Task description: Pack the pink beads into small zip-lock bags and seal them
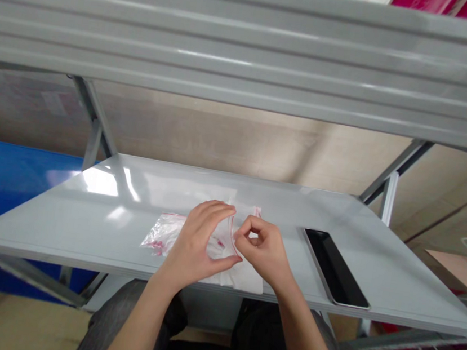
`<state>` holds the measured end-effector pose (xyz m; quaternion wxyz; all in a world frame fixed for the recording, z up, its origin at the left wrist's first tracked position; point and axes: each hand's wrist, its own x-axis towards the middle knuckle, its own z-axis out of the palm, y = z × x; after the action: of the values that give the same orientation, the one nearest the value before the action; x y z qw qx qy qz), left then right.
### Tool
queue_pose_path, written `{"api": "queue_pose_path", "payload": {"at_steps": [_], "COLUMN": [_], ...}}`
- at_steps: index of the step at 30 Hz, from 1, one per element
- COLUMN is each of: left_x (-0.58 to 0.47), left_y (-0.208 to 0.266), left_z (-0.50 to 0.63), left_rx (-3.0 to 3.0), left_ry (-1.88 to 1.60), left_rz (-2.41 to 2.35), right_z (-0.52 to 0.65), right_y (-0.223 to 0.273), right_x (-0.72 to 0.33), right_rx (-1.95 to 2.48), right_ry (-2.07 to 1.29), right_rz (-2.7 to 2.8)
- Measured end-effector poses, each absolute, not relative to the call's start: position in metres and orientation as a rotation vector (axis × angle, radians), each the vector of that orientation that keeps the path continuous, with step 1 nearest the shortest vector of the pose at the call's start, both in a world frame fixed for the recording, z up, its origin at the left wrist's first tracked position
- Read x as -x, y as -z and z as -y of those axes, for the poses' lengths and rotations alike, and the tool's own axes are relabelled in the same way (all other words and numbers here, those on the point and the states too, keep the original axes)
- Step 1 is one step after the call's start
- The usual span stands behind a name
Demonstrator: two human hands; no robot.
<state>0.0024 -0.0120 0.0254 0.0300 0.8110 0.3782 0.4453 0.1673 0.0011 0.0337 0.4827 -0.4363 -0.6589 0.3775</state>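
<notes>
A clear zip bag [230, 232] with a red seal line stands between my hands above the table's front part. My left hand [195, 241] spans its mouth, fingertips at the far end and thumb at the near end, and the seal line bows between them. Against the middle of that line, my right hand [262, 248] is closed in a pinch, its thumb and forefinger on the bag's edge. More clear plastic with red marks, apparently another zip bag [162, 233], lies to the left, partly under my left hand. Whitish plastic [248, 280] lies below my right hand.
A dark-screened tablet or large phone [336, 270] lies on the grey table [82, 230] to the right. A ridged grey metal shelf [249, 46] crosses above, joined by angled struts [93, 118]. A blue surface [3, 181] stands at the left.
</notes>
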Motion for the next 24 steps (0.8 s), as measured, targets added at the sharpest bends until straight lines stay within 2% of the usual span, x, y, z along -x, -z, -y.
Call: {"api": "queue_pose_path", "payload": {"at_steps": [9, 15, 20, 24], "left_x": [-0.002, 0.009, 0.018, 0.019], "left_y": [-0.025, -0.024, -0.012, -0.007], "left_z": [0.010, 0.006, -0.003, -0.005], "left_rx": [-2.619, -2.299, -1.677, -1.586], "left_ry": [-1.486, -1.615, -1.699, -1.614], "left_rz": [-1.137, -1.130, -0.832, -0.823], "right_z": [-0.001, -0.017, -0.034, -0.037], "right_y": [-0.035, -0.029, -0.005, 0.010], "right_x": [-0.169, -0.191, -0.205, -0.201], "right_rx": [1.092, 1.078, 1.374, 1.559], "right_ry": [-0.924, -1.002, -0.683, -0.534], "right_rz": [1.597, 1.574, 1.830, 1.970]}}
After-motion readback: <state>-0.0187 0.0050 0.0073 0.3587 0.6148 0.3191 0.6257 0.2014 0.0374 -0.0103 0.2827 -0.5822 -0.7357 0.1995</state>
